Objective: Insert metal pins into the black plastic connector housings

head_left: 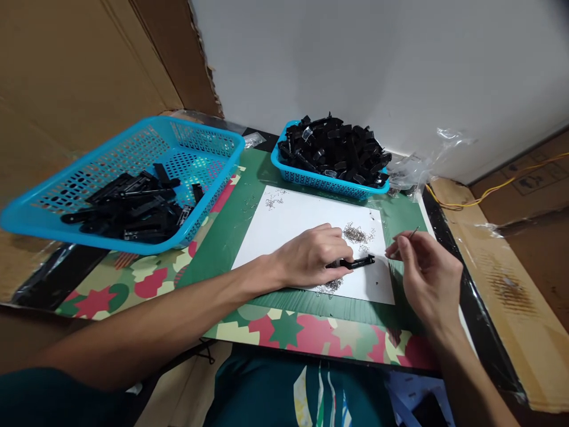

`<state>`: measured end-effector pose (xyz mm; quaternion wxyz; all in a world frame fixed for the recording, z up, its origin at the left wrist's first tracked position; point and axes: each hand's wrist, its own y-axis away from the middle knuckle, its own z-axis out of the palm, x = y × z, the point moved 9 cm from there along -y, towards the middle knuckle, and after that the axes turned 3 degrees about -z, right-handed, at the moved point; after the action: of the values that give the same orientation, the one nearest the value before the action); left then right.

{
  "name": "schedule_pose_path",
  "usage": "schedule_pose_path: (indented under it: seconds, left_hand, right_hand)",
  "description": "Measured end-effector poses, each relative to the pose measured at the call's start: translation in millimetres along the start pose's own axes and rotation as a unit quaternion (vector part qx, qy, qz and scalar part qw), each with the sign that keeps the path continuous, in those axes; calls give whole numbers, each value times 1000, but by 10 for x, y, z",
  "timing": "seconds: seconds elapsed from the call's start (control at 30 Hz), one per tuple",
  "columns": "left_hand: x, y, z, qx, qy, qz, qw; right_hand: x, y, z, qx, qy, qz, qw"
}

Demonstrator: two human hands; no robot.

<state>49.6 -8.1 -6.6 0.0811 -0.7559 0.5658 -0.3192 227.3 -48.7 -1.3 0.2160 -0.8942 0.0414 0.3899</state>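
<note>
My left hand (313, 256) rests on a white sheet (293, 219), fingers closed round a black plastic clip (358, 261) that pokes out to the right. Just right of the clip, my right hand (424, 270) pinches a thin metal pin (413, 233) between thumb and forefinger, tip pointing up and right. A small heap of tiny metal springs (354, 233) lies on the sheet just beyond the left hand. More springs (331, 286) are scattered under the left hand's near side.
A large blue basket (208, 139) at the left holds several black clips. A smaller blue basket (326, 181) at the back is heaped with black parts. Crumpled clear plastic (418, 169) and a yellow wire (489, 191) lie at the right. Cardboard walls stand left.
</note>
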Motion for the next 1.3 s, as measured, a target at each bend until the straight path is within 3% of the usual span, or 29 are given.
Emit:
schedule_pose_path:
  seconds: [0.07, 0.27, 0.7, 1.0, 1.13, 1.3]
  left_hand:
    - [23, -5, -34, 10, -1, 6, 1000]
    - [40, -3, -113, 43, -6, 11, 999]
    - [31, 8, -126, 59, 7, 5, 998]
    - [41, 10, -165, 83, 13, 6, 996]
    - [19, 6, -151, 71, -4, -9, 997]
    - [33, 13, -102, 58, -35, 2, 998]
  right_hand:
    - [-1, -13, -17, -14, 19, 1, 1000]
    - [63, 74, 141, -138, 67, 27, 988]
    - [111, 226, 213, -84, 33, 89, 992]
    - [-58, 193, 267, -41, 102, 27, 994]
    - [28, 161, 224, -75, 21, 61, 995]
    - [179, 67, 205, -180, -15, 88, 980]
